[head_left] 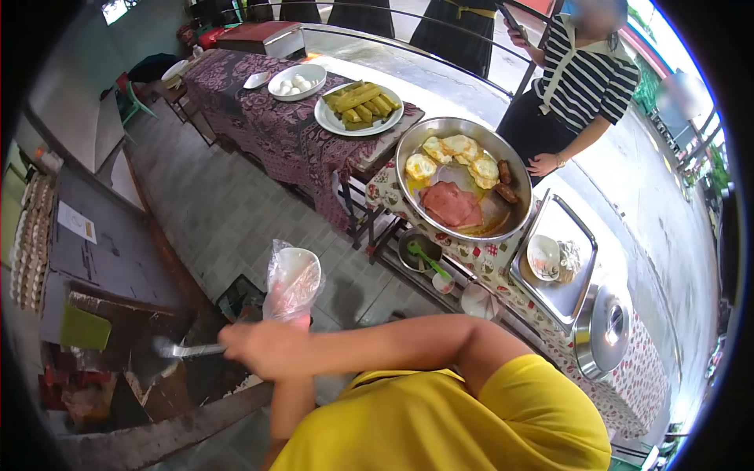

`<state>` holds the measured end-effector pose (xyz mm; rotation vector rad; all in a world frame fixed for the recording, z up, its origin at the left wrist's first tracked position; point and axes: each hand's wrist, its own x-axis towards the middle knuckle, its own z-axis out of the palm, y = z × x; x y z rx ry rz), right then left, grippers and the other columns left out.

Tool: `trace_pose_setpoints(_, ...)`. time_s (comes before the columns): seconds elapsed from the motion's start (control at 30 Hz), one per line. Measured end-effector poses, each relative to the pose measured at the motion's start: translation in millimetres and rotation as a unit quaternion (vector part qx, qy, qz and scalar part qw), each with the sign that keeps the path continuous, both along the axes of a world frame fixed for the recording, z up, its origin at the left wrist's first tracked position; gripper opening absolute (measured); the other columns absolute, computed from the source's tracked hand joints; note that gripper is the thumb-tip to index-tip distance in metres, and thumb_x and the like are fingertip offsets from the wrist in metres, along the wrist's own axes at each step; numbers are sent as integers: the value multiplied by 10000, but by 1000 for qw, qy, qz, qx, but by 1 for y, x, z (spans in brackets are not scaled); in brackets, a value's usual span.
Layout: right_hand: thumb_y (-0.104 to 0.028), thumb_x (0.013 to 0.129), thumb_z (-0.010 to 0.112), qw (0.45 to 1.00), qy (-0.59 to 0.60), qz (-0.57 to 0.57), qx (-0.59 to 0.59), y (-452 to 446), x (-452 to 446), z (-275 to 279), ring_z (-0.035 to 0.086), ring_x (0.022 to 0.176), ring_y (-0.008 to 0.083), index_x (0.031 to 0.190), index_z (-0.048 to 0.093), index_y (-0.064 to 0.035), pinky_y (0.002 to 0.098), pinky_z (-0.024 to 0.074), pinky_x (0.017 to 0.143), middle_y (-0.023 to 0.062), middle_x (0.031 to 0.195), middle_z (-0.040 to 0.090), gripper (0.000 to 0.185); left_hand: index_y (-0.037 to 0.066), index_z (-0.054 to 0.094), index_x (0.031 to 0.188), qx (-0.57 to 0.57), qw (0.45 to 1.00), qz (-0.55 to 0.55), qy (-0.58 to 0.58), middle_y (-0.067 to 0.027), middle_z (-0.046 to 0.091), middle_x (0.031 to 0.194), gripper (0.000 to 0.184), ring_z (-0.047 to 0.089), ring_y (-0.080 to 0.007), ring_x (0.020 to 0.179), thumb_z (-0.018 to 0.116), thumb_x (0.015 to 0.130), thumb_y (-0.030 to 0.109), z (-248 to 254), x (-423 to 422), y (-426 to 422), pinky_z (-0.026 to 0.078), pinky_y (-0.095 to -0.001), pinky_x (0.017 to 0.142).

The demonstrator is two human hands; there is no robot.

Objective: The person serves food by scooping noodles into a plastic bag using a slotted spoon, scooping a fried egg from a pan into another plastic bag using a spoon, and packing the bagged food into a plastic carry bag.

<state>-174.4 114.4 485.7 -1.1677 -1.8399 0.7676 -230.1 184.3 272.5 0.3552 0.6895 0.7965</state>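
Observation:
My right hand (265,349) reaches across my body to the left, its fingers wrapped round the handle of a metal spoon-like utensil (196,350). The far end of that utensil is blurred, so its exact kind is unclear. Beneath and beyond the right wrist, my left hand (295,315) grips a white bowl (301,267) covered with a clear plastic bag (276,286). Much of the left hand is hidden by my right hand and the plastic. The bowl is tilted, and its contents are hard to make out.
A large steel tray (408,129) with fried eggs, ham and sausages stands on the table, beside a plate of leaf-wrapped food (357,102) and a bowl of eggs (297,82). A rectangular tray (577,216) and lidded pot (609,330) sit right. A person (577,82) stands opposite.

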Motion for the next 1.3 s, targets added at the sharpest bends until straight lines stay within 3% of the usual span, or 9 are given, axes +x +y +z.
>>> trace_pose_setpoints(0.07, -118, 847, 515, 996, 63, -60, -13, -20, 80, -10, 611, 762, 350, 998, 510, -80, 437, 488, 653, 176, 815, 589, 156, 21, 348, 1341, 16, 1000, -10, -18, -192, 429, 1317, 647, 445, -340, 1182, 463, 851, 427, 16, 31, 22, 355, -464, 1001)
trace_pose_setpoints(0.13, -156, 920, 490, 955, 73, -145, -248, -55, 152, 15, 551, 662, 142, 990, 508, -72, 311, 457, 570, 63, 737, 570, 111, 23, 339, 1351, 38, 999, -13, -29, -195, 420, 1331, 662, 435, -345, 1197, 458, 858, 449, 32, 61, 42, 346, -470, 1014)
trace_pose_setpoints(0.2, -187, 932, 496, 907, 263, -212, -251, -96, 210, -18, 461, 572, 67, 927, 524, -45, 244, 397, 497, 7, 696, 534, 145, 24, 335, 1355, 57, 998, 8, -31, -188, 419, 1340, 655, 444, -350, 1199, 442, 873, 454, 49, 88, 60, 351, -473, 1020)
trace_pose_setpoints(0.23, -89, 874, 519, 898, 121, -308, -291, -112, 233, -6, 523, 572, 131, 907, 509, -33, 292, 444, 582, 38, 654, 521, 66, 23, 334, 1355, 70, 997, 7, -31, -190, 416, 1342, 650, 451, -352, 1191, 431, 878, 453, 56, 104, 71, 358, -470, 1014)
trace_pose_setpoints(0.33, -147, 897, 499, 818, 94, -506, -258, -148, 282, -12, 588, 625, 134, 938, 591, 4, 303, 457, 597, 95, 701, 615, 182, 18, 362, 1333, 53, 998, 16, -16, -194, 441, 1312, 581, 503, -348, 1133, 393, 904, 408, 86, 142, 88, 421, -457, 958)
trace_pose_setpoints(0.43, -147, 867, 501, 767, -88, -588, -242, -141, 333, -24, 628, 688, 329, 841, 616, 6, 422, 478, 640, 194, 707, 631, 194, 10, 387, 1301, 68, 997, -22, -14, -190, 474, 1255, 529, 525, -340, 1095, 386, 912, 369, 83, 184, 118, 457, -456, 913)
trace_pose_setpoints(0.8, -198, 824, 501, 705, -220, -595, -316, -58, 398, -68, 594, 786, 422, 807, 626, -16, 490, 479, 722, 251, 761, 606, 222, 4, 446, 1220, 70, 981, -164, -71, -177, 550, 1110, 418, 577, -297, 1001, 461, 907, 281, 98, 301, 147, 488, -413, 852)
trace_pose_setpoints(1.13, -148, 777, 566, 679, 10, -613, -404, -36, 386, -64, 559, 672, 413, 936, 651, -27, 387, 468, 648, 238, 726, 592, 217, -2, 444, 1208, -11, 950, -298, -87, -182, 545, 1110, 424, 577, -326, 990, 484, 892, 277, 71, 382, 214, 493, -463, 846)
trace_pose_setpoints(1.3, -134, 802, 578, 673, 66, -633, -377, -32, 372, -64, 544, 576, 246, 958, 644, 3, 327, 457, 603, 171, 676, 578, 218, 14, 454, 1175, -47, 918, -374, -124, -176, 531, 1114, 383, 577, -311, 979, 503, 879, 253, 82, 401, 227, 507, -459, 817)
